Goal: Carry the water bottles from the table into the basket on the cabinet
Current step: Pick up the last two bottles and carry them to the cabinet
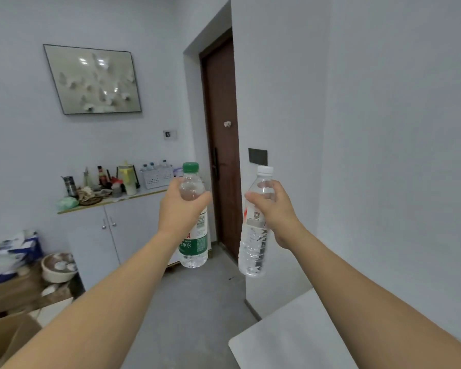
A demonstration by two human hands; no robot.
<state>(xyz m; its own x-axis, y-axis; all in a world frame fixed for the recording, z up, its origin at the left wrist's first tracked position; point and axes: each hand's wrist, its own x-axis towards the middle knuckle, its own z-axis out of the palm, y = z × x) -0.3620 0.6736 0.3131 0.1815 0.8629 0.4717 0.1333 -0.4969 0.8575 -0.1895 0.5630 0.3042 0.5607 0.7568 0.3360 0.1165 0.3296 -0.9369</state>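
We should walk steadily toward the cabinet (112, 222) and its white basket (157, 178), keeping upright the green-capped bottle (194, 246) gripped by our left hand (180, 209) and the white-capped bottle (253, 246) clasped in our right hand (273, 211).

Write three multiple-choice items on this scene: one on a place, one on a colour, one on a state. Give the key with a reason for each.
1. Where does the white basket stand?
A. on the cabinet top
B. on the floor
C. on the table

2. What colour is the cap of the bottle in the left hand?
A. white
B. green
C. red

3. What is the right hand doing?
A. hanging idle
B. pressing the door
C. gripping a bottle

Key: 1 A, the basket sits on the cabinet near the door. 2 B, the green-capped bottle is in that hand. 3 C, its fingers curl round the white-capped bottle.
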